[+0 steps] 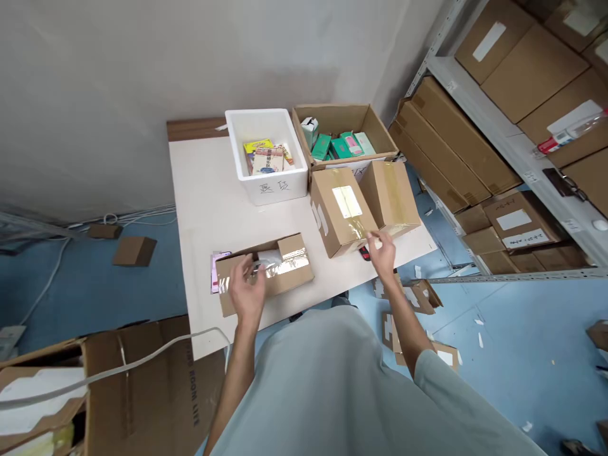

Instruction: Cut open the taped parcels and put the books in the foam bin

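Note:
A small cardboard box (299,273) lies on the table with its top partly open, and clear tape and pale plastic show at the opening. My left hand (247,288) is over its left half, thumb and fingers curved and apart, with nothing visible between them. My right hand (382,253) is at the near corner of a taped carton (332,206) bearing a white label. Its fingers are bent together there; what they pinch, if anything, is too small to make out. A red and black object (365,253) lies beside that hand, partly hidden under the carton's edge.
On the table (204,202) stand a white tub (275,190) with small packets, a cardboard box (349,119) with green packs, and another taped carton (392,193). A phone (215,272) lies left. Loaded shelves (503,107) rise right; a cable (156,351) crosses lower left.

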A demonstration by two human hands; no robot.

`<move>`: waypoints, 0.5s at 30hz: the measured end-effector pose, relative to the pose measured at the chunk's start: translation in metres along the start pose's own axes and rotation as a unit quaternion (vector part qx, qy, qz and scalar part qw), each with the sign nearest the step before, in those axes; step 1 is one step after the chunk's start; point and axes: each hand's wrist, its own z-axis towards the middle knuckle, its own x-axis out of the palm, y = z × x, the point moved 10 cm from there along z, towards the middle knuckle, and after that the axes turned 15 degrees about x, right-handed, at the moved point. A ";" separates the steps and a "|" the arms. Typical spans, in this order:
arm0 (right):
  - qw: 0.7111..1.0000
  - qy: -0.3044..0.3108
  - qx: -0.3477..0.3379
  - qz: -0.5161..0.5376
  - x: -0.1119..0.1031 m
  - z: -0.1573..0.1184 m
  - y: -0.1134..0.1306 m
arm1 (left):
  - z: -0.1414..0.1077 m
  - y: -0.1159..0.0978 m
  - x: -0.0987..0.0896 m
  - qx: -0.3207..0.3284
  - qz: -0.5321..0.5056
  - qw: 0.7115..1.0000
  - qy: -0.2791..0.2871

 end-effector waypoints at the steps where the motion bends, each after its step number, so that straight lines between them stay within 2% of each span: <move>1: 0.999 -0.044 0.011 -0.026 -0.018 0.024 -0.009 | 0.005 -0.013 0.031 0.000 -0.052 0.998 0.026; 3: 0.987 -0.119 0.082 -0.064 -0.048 0.070 -0.038 | 0.011 -0.032 0.103 -0.027 -0.134 0.985 0.101; 4: 0.979 -0.138 0.130 -0.070 -0.059 0.089 -0.055 | 0.011 -0.036 0.138 -0.057 -0.153 0.977 0.135; 6: 0.964 -0.132 0.224 -0.053 -0.067 0.120 -0.091 | 0.006 -0.034 0.200 -0.140 -0.163 0.958 0.192; 8: 0.957 -0.095 0.274 -0.023 -0.065 0.138 -0.120 | -0.003 -0.031 0.246 -0.217 -0.170 0.933 0.232; 9: 0.958 -0.075 0.276 -0.010 -0.062 0.144 -0.130 | -0.006 -0.032 0.262 -0.245 -0.182 0.921 0.242; 11: 0.968 -0.039 0.249 0.006 -0.057 0.149 -0.140 | -0.009 -0.038 0.282 -0.274 -0.215 0.907 0.235; 15: 0.983 0.007 0.185 0.012 -0.053 0.154 -0.148 | -0.005 -0.057 0.290 -0.289 -0.230 0.909 0.194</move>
